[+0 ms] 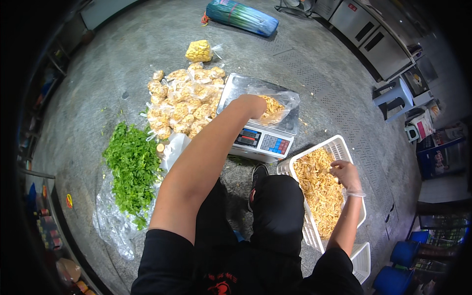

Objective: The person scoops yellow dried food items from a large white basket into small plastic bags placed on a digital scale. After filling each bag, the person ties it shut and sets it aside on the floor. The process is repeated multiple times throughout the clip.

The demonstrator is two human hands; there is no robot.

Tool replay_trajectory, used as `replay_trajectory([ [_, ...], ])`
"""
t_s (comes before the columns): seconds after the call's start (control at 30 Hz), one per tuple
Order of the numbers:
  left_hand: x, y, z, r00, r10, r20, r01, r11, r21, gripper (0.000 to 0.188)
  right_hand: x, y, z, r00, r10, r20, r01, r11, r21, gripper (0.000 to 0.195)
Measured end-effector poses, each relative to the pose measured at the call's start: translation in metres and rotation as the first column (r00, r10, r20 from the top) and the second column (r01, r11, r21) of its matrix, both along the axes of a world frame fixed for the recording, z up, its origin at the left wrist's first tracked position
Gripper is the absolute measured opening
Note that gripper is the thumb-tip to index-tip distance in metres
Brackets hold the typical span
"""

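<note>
My left hand (255, 106) reaches to a clear plastic bag (289, 101) lying on the steel pan of a digital scale (258, 142). Its fingers are hidden behind the wrist and the bag. Yellow-brown food strips (272, 106) fill part of that bag. On the right, my right hand (347, 177), in a thin clear glove, hovers over a white plastic basket (320, 142). Its thumb and fingertips are close together; whether something small is between them is unclear. A thick layer of the same kind of strips (318, 195) lies in the basket.
Left of the scale is a pile of filled, tied bags (184, 99), with a bag of yellow pieces (199, 51) beyond. Leafy greens (131, 166) lie on a plastic sheet (114, 221). A wrapped scallion bundle (241, 17) lies farther off. A plastic stool (396, 97) stands right.
</note>
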State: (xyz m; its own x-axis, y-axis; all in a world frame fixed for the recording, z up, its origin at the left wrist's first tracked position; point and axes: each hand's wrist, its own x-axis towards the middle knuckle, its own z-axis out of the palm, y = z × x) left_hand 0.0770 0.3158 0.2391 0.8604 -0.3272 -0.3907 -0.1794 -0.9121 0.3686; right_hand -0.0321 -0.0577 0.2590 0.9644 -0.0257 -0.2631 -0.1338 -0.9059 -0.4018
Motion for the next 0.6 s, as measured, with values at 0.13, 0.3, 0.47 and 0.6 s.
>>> replay_trajectory([
  [0.13, 0.011, 0.007, -0.027, 0.952, 0.025, -0.306, -0.057, 0.994, -0.096, 0.036, 0.020, 0.029, -0.016, 0.983, 0.089, 0.160, -0.088, 0.996, -0.009, 0.028],
  [0.3, -0.001, -0.003, -0.031, 0.883, -0.028, -0.468, 0.010, 0.999, -0.042, 0.053, 0.077, 0.165, -0.017, 0.794, 0.348, 0.499, -0.582, 0.674, 0.455, 0.018],
  [0.47, -0.002, -0.012, -0.043, 0.861, -0.179, -0.475, 0.208, 0.978, 0.010, 0.061, 0.132, 0.208, -0.096, 0.811, 0.500, 0.305, -0.493, 0.864, -0.106, 0.013],
  [0.6, -0.007, -0.011, -0.038, 0.884, -0.188, -0.427, 0.208, 0.978, 0.000, 0.062, 0.133, 0.199, -0.125, 0.776, 0.436, 0.456, -0.386, 0.900, -0.204, 0.010],
])
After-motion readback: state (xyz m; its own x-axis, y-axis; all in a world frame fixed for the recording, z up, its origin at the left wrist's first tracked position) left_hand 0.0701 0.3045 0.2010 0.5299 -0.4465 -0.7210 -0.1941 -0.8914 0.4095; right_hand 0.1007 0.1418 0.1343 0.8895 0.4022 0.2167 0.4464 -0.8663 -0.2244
